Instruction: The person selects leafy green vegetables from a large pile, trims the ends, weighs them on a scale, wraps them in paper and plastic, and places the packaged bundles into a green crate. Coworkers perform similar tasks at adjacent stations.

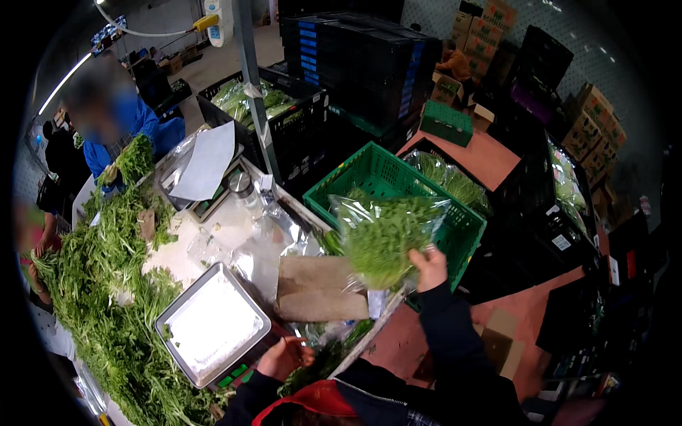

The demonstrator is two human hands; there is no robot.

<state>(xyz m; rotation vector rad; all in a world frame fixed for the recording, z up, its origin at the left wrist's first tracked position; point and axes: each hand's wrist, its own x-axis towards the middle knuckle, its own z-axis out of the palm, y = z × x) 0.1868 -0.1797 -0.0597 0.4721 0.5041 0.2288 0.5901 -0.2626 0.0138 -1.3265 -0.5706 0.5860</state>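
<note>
My right hand (430,266) grips the lower right edge of a clear plastic bag of leafy greens (381,234), held over the near side of a green plastic crate (373,165). Near the table's front edge, my left hand (286,358) has its fingers slightly curled and holds nothing. Just left of it is a metal tray (213,325) with a bright, flat surface and a scrap of leaf at its edge. A brown cardboard piece (322,309) lies between the tray and the crate.
Loose leafy greens (122,330) cover the table's left side. A glass jar (243,186) stands beside a scale (205,205) with a pale sheet on it. Black crates of bagged greens (261,101) stand behind. Two people work at the left; a metal post (253,80) rises behind the table.
</note>
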